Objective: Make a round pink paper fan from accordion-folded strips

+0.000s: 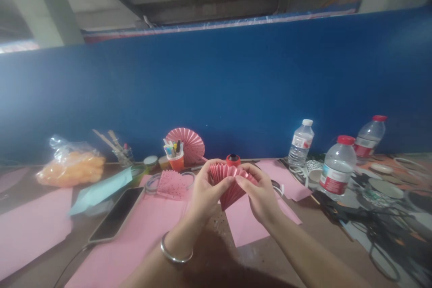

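Observation:
Between my two hands is a small pink pleated paper fan [232, 194], its folds spread at the top and drawn to a point below. My left hand [209, 185] grips its left side, thumb pressed on the front near the upper edge. On the other side my right hand [259, 189] pinches the folds, its thumb close to the left one. Fingers behind the paper are partly hidden. Just beyond the hands sits a red round object [233, 159] with a dark top. Under them lies a pink paper sheet [248, 227] on the brown table [216, 261].
A larger pink paper fan [189, 141] stands behind a cup of pens [175, 158]. Leftward are a phone [118, 216], a bag of orange stuff [72, 166] and pink sheets [37, 229]. Bottles [338, 166] and tangled cables [381, 229] crowd the right. A blue partition [216, 85] rises behind.

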`<state>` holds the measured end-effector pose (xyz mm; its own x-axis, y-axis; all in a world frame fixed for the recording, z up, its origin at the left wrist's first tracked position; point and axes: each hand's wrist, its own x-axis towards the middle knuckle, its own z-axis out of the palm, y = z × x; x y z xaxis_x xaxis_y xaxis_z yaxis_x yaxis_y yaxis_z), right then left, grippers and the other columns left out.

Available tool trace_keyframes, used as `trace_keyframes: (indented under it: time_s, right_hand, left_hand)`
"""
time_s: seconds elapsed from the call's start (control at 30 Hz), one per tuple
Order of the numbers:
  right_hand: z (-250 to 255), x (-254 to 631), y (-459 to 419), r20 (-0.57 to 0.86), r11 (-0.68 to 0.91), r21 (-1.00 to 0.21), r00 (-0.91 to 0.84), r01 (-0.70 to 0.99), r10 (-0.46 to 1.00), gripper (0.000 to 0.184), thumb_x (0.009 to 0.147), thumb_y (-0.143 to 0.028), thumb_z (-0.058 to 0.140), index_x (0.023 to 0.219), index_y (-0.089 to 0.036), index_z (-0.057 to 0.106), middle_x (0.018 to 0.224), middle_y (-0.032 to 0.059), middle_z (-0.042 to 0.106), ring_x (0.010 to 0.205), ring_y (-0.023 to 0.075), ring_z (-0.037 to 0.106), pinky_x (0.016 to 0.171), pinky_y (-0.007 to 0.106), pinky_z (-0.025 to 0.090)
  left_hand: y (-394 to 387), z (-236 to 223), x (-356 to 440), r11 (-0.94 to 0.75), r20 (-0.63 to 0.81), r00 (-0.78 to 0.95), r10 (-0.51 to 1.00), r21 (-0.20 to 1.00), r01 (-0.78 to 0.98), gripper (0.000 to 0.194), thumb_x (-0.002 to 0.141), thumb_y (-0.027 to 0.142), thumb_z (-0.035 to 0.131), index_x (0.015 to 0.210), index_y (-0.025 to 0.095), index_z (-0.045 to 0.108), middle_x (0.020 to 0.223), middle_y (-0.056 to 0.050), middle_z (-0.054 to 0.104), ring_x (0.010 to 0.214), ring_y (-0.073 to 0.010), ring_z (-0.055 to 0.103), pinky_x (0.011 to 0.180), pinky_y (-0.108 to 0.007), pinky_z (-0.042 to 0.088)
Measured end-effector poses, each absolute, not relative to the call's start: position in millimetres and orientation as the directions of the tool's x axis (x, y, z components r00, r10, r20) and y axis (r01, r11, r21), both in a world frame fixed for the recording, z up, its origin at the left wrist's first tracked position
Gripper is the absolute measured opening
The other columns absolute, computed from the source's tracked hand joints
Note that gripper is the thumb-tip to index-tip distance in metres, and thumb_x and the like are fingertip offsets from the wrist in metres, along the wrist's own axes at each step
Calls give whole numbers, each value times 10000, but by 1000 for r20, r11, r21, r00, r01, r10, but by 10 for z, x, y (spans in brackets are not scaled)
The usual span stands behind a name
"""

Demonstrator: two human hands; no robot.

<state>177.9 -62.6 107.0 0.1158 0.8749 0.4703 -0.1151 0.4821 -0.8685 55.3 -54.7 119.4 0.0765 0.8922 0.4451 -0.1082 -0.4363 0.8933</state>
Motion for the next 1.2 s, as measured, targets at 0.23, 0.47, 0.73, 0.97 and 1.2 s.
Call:
trace_keyframes:
  time_s: [0.23,0.47,0.73,0.97,1.2]
  right_hand:
    - [1094,1776,-674,445,457,-884,124,-99,887,32,680,-200,532,689,-191,561,626,-20,519,582,122,454,554,237,362]
    - [1090,1749,-697,441,455,-886,138,-87,887,46,696,-214,543,658,-188,548,601,-25,498,553,116,440,518,226,356]
    - [1093,1735,-700,380,409,-892,171,-193,909,98,707,-262,563,647,-186,546,572,-32,492,513,103,419,492,221,335]
    - [1085,1720,-696,329,373,-880,188,-293,925,109,711,-254,564,637,-182,531,537,-39,472,475,92,395,463,215,313]
    - [1067,1736,-670,345,386,-868,180,-312,921,89,701,-249,595,663,-178,558,576,-29,516,510,98,437,499,221,349]
  left_hand:
    - [-542,1203,480,-379,418,127,899,891,-248,282,658,168,638,908,202,511,836,-4,590,676,-110,543,608,-204,410]
    - [-580,1243,476,-385,421,141,896,894,-229,282,626,159,661,875,184,532,905,-30,584,720,-125,552,640,-215,419]
    - [-585,1238,484,-308,354,85,931,892,-332,286,654,214,650,895,190,499,700,22,566,538,-71,518,524,-177,403]
    - [-583,1244,503,-280,345,96,934,871,-403,297,659,208,643,906,203,478,789,5,589,510,-59,507,523,-184,400]
    - [-594,1248,509,-293,352,87,932,872,-393,294,666,196,642,908,194,475,795,-5,589,598,-89,556,548,-188,420]
